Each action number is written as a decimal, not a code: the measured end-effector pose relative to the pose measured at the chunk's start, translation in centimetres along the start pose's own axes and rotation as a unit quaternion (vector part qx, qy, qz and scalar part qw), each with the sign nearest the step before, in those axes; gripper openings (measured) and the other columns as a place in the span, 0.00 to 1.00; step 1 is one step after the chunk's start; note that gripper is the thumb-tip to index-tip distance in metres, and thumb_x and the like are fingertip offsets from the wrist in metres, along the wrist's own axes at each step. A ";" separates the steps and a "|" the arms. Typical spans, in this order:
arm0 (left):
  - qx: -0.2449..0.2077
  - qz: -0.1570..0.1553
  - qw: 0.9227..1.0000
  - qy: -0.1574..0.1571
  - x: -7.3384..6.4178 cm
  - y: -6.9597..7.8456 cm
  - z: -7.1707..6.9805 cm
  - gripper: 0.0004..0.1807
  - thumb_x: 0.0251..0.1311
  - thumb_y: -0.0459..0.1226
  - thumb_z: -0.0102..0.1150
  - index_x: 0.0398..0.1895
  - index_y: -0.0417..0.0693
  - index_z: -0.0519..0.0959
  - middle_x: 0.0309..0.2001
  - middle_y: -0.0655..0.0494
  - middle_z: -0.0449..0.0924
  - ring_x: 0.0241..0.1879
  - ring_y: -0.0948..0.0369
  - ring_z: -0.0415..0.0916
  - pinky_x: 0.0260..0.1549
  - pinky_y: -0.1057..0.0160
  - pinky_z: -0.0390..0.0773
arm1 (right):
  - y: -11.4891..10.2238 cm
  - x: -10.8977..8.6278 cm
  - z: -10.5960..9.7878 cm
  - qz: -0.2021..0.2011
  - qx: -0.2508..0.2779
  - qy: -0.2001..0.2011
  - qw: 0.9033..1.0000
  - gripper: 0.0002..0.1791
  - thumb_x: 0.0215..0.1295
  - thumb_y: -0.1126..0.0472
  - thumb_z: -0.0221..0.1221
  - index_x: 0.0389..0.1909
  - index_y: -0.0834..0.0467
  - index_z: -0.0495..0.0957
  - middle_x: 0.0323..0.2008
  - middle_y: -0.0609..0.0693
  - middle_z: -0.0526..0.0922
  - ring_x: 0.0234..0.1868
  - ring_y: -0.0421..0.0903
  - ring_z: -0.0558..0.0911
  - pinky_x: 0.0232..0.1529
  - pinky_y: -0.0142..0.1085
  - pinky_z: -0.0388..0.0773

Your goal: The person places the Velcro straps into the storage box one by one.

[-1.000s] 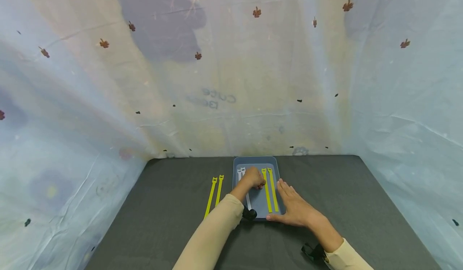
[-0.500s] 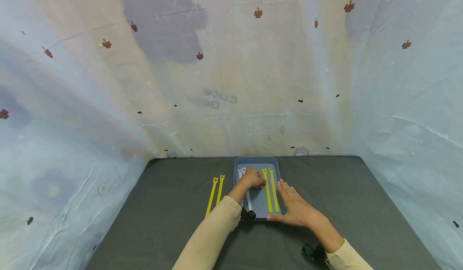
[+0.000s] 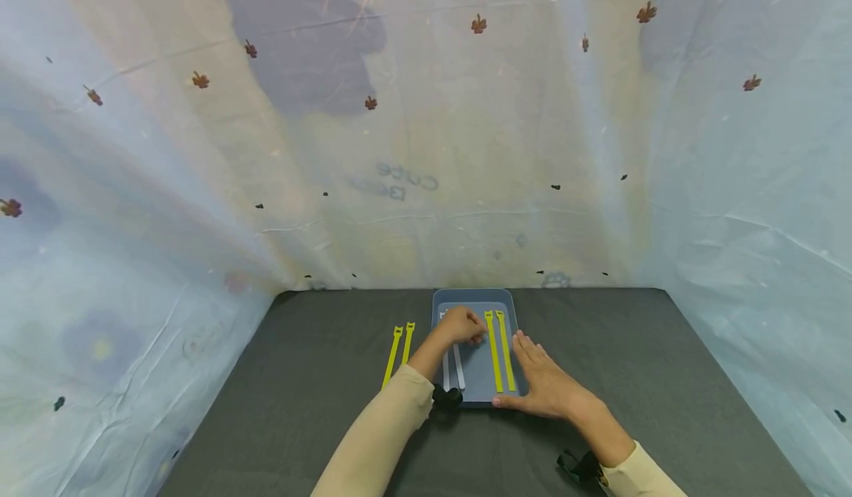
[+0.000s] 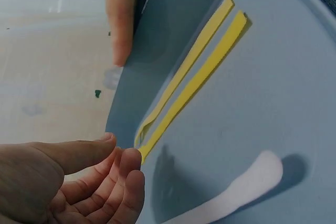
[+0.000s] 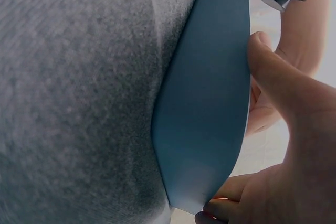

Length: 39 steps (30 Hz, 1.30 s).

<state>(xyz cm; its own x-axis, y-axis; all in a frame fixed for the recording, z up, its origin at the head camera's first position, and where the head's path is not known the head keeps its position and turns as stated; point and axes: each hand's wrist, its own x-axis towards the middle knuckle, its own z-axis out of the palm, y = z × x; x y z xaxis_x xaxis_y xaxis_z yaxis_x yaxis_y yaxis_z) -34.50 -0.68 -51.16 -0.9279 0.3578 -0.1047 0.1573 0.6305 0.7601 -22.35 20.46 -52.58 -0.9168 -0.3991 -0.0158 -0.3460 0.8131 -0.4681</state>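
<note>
Over the middle of a blue-grey tray (image 3: 477, 379) is my left hand (image 3: 461, 325), its fingers loosely bent. In the left wrist view nothing shows between its thumb and fingers, and their tips overlap the slotted ends of two yellow cable straps (image 4: 202, 77). Those straps lie side by side along the tray's right part. Two white cable straps (image 3: 458, 367) lie at the left, partly hidden under my left hand and wrist. My right hand (image 3: 549, 382) rests against the tray's near right corner, with its thumb (image 5: 260, 45) on the rim and fingers extended along the side.
Left of the tray, two more yellow cable straps (image 3: 394, 353) lie on the dark grey cloth (image 3: 319, 379), partly covered by my left sleeve (image 3: 379, 427). A printed curtain (image 3: 426, 149) hangs behind the table and along both sides.
My left hand has drawn slightly left, away from the yellow straps in the tray, and its fingers have loosened. The right hand stays at the tray's corner.
</note>
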 end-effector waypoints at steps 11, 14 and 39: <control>-0.062 0.033 0.997 -0.015 -1.1 -1.5 -2.6 0.08 0.76 0.35 0.64 0.45 0.37 0.88 0.41 0.39 0.90 0.42 0.46 0.89 0.42 0.53 0.90 | -0.2 0.0 -0.1 0.000 -0.001 0.001 1.000 0.75 0.59 0.22 0.67 0.84 0.73 0.45 0.84 0.71 0.44 0.85 0.68 0.48 0.82 0.64 0.49; -0.060 0.040 0.997 -0.011 -1.5 -2.1 -3.5 0.09 0.76 0.35 0.64 0.46 0.37 0.88 0.41 0.38 0.89 0.43 0.44 0.89 0.42 0.52 0.90 | -0.3 0.0 -0.1 0.001 0.003 0.002 1.000 0.75 0.59 0.22 0.68 0.83 0.73 0.46 0.84 0.72 0.44 0.85 0.68 0.48 0.82 0.64 0.49; -0.057 0.014 0.997 0.057 -5.1 -8.1 -9.6 0.11 0.75 0.37 0.67 0.51 0.38 0.83 0.44 0.47 0.87 0.45 0.43 0.86 0.45 0.49 0.87 | -0.2 -0.1 0.1 -0.015 0.001 0.018 1.000 0.74 0.59 0.24 0.69 0.82 0.75 0.47 0.83 0.74 0.46 0.84 0.70 0.50 0.82 0.65 0.51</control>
<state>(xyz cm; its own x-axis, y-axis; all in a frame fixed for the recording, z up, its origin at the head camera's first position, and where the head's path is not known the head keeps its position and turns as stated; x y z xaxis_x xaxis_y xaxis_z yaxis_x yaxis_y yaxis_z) -34.30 -14.22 -50.59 -0.9568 0.2903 -0.0140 0.1505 0.5361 0.8306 -22.21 20.27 -52.52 -0.9124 -0.4082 0.0307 -0.3738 0.8000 -0.4694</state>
